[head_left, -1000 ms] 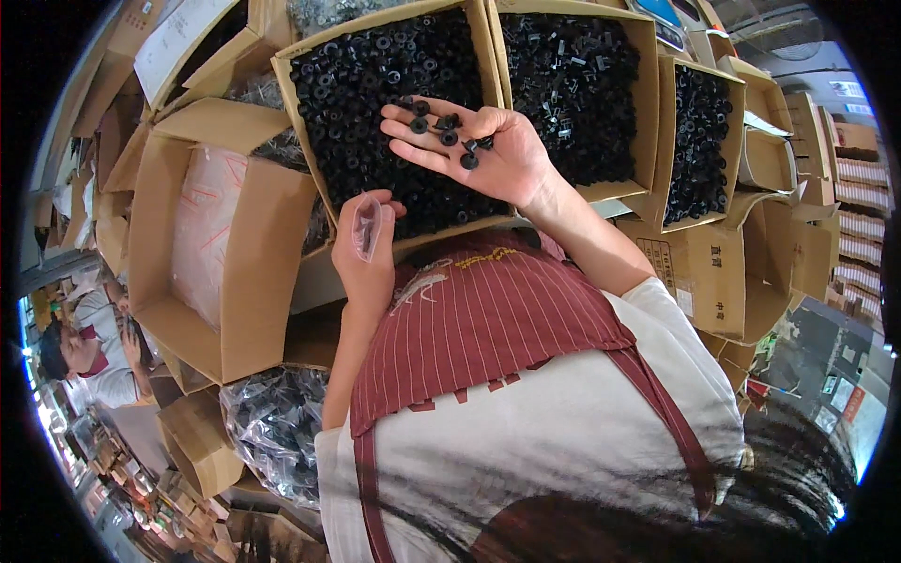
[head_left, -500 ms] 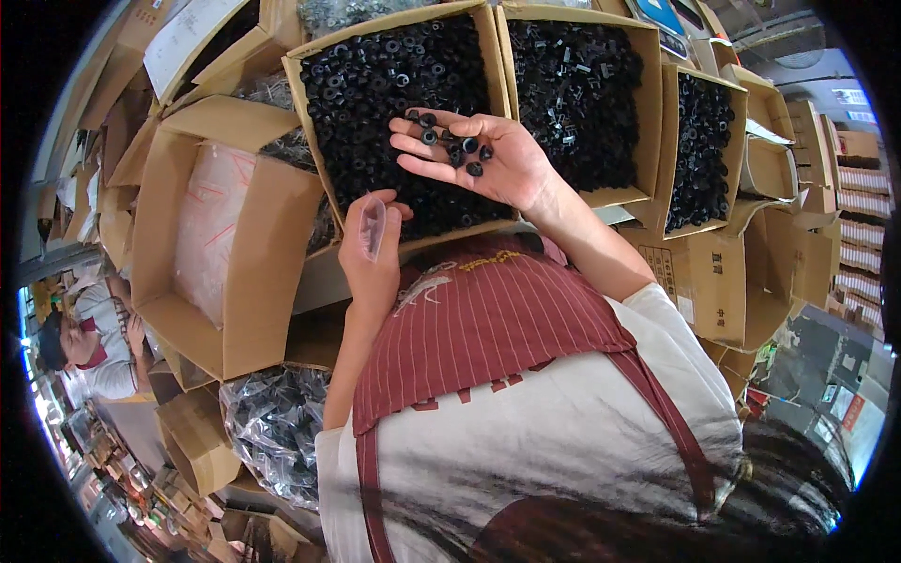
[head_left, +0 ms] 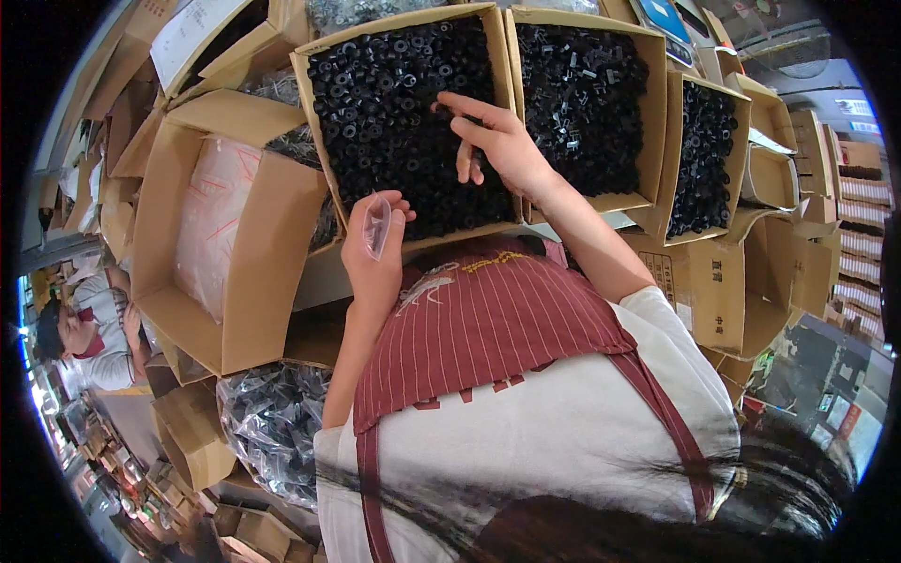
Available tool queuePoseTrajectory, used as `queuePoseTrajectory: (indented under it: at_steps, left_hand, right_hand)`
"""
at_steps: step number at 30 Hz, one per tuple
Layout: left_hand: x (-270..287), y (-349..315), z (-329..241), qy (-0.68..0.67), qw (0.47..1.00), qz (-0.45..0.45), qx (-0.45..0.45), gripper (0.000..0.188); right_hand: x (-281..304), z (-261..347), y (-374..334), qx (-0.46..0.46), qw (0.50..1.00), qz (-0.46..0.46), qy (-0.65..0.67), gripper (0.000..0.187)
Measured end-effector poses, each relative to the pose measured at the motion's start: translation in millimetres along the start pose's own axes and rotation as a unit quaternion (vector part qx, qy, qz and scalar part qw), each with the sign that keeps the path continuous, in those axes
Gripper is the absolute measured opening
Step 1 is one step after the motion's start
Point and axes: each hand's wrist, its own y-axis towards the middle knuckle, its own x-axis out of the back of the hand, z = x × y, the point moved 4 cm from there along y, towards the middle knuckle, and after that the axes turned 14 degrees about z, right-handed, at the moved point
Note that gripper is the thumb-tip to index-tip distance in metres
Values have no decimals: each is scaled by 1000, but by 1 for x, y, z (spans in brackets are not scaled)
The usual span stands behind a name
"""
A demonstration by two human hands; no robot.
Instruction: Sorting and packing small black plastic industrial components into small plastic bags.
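Observation:
My left hand (head_left: 370, 255) is closed around a small clear plastic bag (head_left: 377, 229), at the near left corner of a cardboard box (head_left: 303, 89). That box is filled with small round black plastic parts (head_left: 375, 122), many with a hole through the middle. Over its right half my right hand (head_left: 502, 145) is turned on its side, fingers apart and pointing left and down. Dark bits show near its fingertips, but against the black heap I cannot make out whether any part still lies in it. Its palm is mostly hidden.
Two more boxes of black parts, a middle one (head_left: 660, 122) and a narrower one (head_left: 741, 155), stand on the right. An open carton (head_left: 263, 263) with plastic lining is at left, above a bag of dark pieces (head_left: 277, 432). A person (head_left: 99, 328) works at far left.
My right hand has turned from palm up, with several black parts lying in it, to sideways with fingers pointing down over the box. My left hand keeps the bag in nearly the same place.

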Motion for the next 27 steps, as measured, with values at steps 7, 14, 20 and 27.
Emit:
queuePoseTrajectory:
  at_steps: [7, 14, 20, 27]
  left_hand:
    - [1, 2, 0, -4, 1000, -1, 3, 25]
    - [-10, 14, -14, 75, 994, 68, 30, 64]
    - [-11, 23, -30, 100, 991, 86, -24, 76]
    - [-4, 26, -32, -29, 997, 69, 1, 72]
  right_hand:
    - [9, 13, 1, 70, 975, -56, -201, 37]
    - [5, 12, 0, 55, 939, 73, 331, 39]
    - [-19, 11, -3, 38, 793, 96, 600, 42]
    - [-32, 28, -12, 63, 836, 102, 535, 52]
